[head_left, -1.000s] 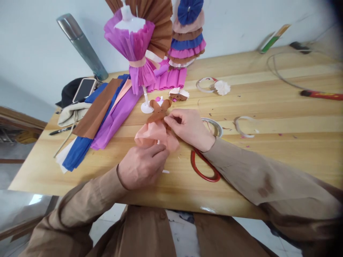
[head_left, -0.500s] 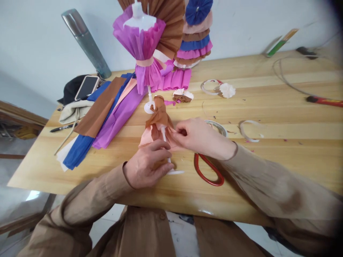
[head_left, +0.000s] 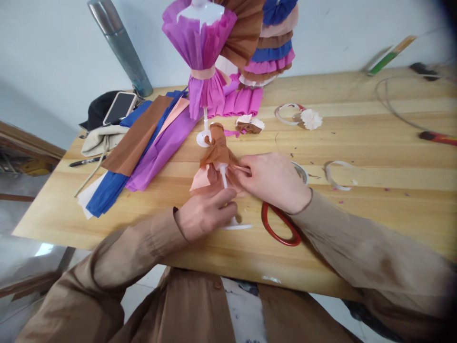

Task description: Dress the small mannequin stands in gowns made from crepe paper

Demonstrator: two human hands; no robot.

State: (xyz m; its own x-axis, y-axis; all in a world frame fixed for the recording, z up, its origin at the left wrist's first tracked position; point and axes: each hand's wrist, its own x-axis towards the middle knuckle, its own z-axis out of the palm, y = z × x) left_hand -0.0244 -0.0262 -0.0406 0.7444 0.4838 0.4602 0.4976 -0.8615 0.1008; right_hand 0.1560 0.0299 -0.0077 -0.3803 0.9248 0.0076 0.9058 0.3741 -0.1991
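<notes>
The left hand (head_left: 209,214) has its fingers closed around the white pole (head_left: 223,177) of a small doll stand, just above its base (head_left: 238,226). The right hand (head_left: 274,181) pinches a fold of the pink paper skirt (head_left: 200,178) between thumb and fingers. The small dress on this stand, with its brown paper top (head_left: 218,151), lies between the hands near the middle of the table's front edge, its top pointing toward the back edge.

A second ago the skirt covered most of the pole; now the stand is tipped, with the pole and the skirt's underside in view. That seems to give the right hand access to the inner folds.

Beside the right forearm lies a red handle (head_left: 287,242), probably of scissors, its blades hidden; a tape roll (head_left: 303,174) sits partly behind the wrist. Behind the small dress stands a larger purple dress (head_left: 202,52), with paper strips (head_left: 137,138) spread toward the table's left edge. At the back left corner, the flask (head_left: 124,55) is capped, its contents hidden.
</notes>
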